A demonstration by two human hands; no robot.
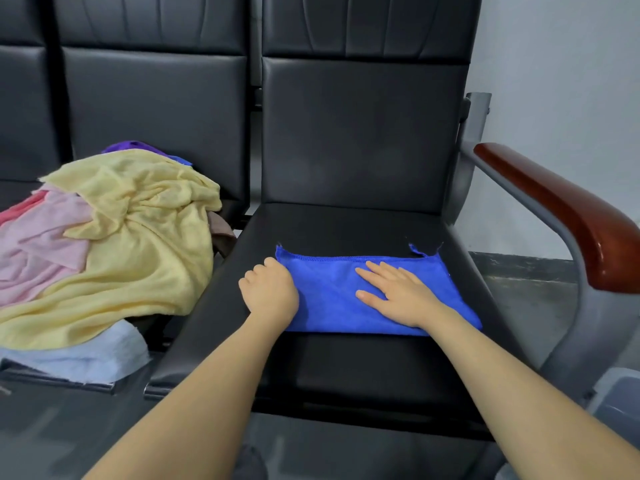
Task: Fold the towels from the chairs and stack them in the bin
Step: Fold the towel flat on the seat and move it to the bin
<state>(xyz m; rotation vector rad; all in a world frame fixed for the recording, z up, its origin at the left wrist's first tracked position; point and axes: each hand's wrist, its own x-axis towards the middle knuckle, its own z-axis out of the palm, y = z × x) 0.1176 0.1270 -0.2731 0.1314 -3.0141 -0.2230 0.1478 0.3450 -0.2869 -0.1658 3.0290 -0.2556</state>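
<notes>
A blue towel (332, 292) lies folded into a wide strip on the black seat (363, 368) of the right-hand chair. My left hand (270, 289) is at the towel's left end with fingers curled round its edge. My right hand (394, 292) lies flat on the middle of the towel, fingers straight and spread, pressing it onto the seat. On the chair to the left sits a heap of unfolded towels: a yellow one (138, 237) on top, a pink one (38, 244), a pale blue one (93, 358) underneath, and a purple one (131, 147) behind.
A brown wooden armrest (568, 216) on a grey metal frame (585, 306) borders the right chair. Black backrests (360, 133) rise behind both seats. A grey container corner (616, 403) shows at the lower right. A pale wall stands at right.
</notes>
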